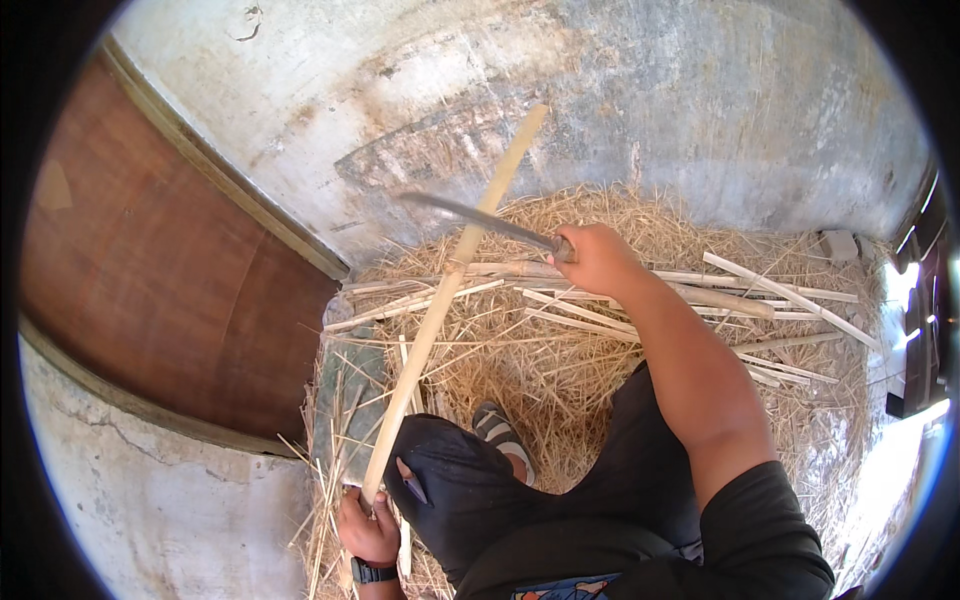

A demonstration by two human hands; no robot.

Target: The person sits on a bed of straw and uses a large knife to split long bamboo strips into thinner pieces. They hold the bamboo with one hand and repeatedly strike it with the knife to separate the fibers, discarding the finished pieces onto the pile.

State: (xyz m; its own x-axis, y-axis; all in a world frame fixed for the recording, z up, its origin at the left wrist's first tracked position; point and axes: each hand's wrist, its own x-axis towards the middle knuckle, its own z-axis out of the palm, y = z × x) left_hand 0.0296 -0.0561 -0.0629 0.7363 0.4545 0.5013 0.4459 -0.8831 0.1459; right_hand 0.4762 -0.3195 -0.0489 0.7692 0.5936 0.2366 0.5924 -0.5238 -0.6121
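A long pale bamboo strip (427, 338) slants up and away from my left knee toward the wall. Its near end is gripped by my left hand (369, 530), low beside my left leg, with a dark watch on that wrist. My right hand (598, 259) is closed around the handle of a machete (485, 218), arm stretched forward. The dark blade points left and crosses over the upper part of the strip; whether it touches the strip, I cannot tell. A node ring shows on the strip just below the blade.
Several split bamboo pieces (745, 296) lie across straw-like shavings (560, 385) ahead of me. A weathered wall (700, 110) rises behind them. On the left is a brown door panel (170, 260) in a wooden frame. My sandalled foot (503, 438) rests among the shavings.
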